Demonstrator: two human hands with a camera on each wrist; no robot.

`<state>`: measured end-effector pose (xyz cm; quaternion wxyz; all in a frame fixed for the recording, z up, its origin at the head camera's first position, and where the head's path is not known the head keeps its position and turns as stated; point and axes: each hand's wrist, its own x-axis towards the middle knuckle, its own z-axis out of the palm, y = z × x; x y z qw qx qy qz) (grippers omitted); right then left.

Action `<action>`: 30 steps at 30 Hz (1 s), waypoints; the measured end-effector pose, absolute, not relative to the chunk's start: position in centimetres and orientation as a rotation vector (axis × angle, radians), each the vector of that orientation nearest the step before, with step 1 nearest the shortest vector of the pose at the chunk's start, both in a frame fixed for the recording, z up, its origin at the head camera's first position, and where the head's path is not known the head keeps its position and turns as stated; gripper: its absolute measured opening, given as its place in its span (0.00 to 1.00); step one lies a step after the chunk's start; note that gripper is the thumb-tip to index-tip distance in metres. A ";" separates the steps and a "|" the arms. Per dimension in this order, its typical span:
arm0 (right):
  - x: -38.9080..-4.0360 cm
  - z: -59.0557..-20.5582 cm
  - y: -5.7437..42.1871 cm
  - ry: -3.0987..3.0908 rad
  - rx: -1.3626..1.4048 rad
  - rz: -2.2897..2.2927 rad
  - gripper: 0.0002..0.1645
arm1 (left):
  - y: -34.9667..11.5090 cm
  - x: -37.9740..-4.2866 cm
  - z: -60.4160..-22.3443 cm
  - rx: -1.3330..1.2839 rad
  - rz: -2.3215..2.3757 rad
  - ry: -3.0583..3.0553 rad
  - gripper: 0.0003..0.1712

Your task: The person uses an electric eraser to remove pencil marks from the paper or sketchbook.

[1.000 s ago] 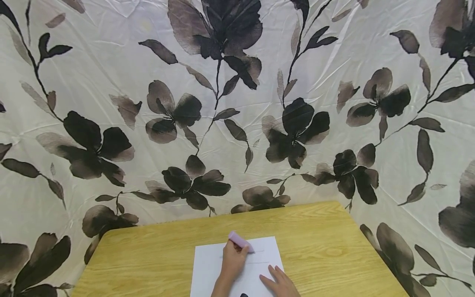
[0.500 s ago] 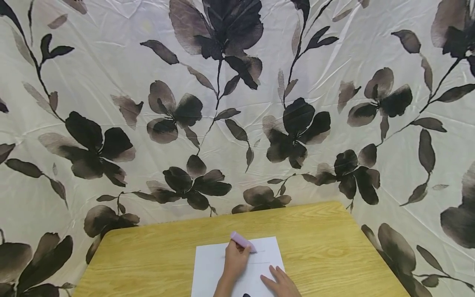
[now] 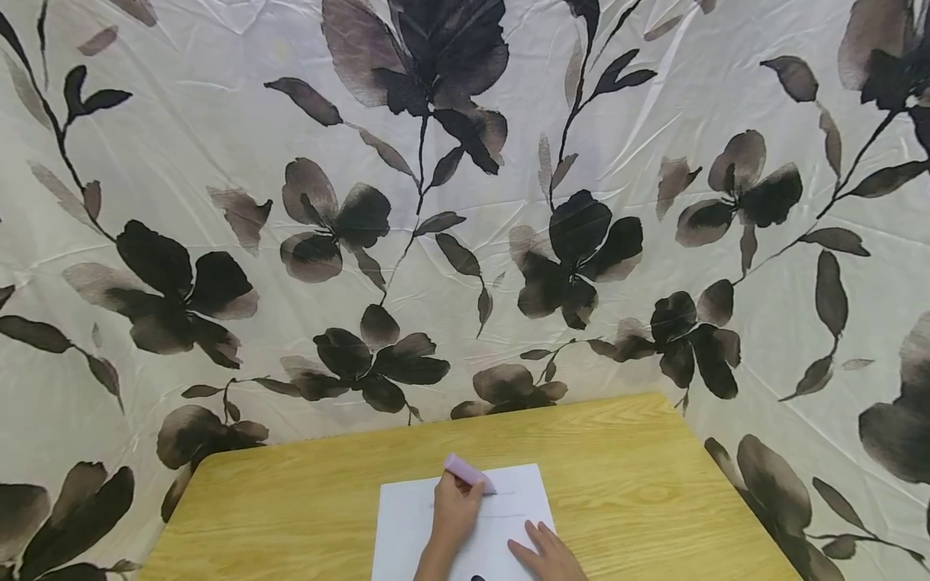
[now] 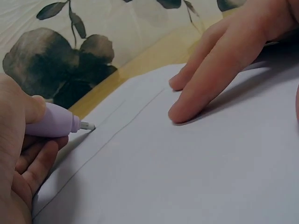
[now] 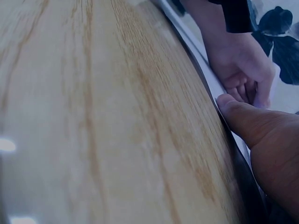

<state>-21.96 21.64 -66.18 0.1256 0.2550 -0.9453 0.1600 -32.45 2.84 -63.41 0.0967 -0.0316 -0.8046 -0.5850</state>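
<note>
My left hand (image 3: 456,512) grips a thick lilac pen-shaped eraser (image 3: 465,470) at the upper part of a white sheet of paper (image 3: 407,524). In the left wrist view the eraser (image 4: 52,122) ends in a narrow pale tip, right at the end of a faint pencil line (image 4: 112,111). A longer, darker pencil line (image 4: 114,134) runs beside it. On the lower right of the sheet rests my right hand (image 3: 548,553), fingers spread and holding nothing. Its thumb (image 5: 243,119) lies by the paper's edge in the right wrist view.
The sheet lies on a yellow wood-grain table (image 3: 291,500). Behind and beside the table hangs a pale cloth (image 3: 450,282) with dark printed flowers. A small dark object (image 3: 477,578) shows at the bottom edge of the head view, between my hands.
The head view shifts slightly. My left hand and the eraser make only small movements along the upper line, while my right hand stays in place on the paper.
</note>
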 end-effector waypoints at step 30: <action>-21.9 -66.5 21.8 -2.721 0.768 0.463 0.38 | 3.2 -32.4 -63.4 -0.136 -1.729 -2.368 0.16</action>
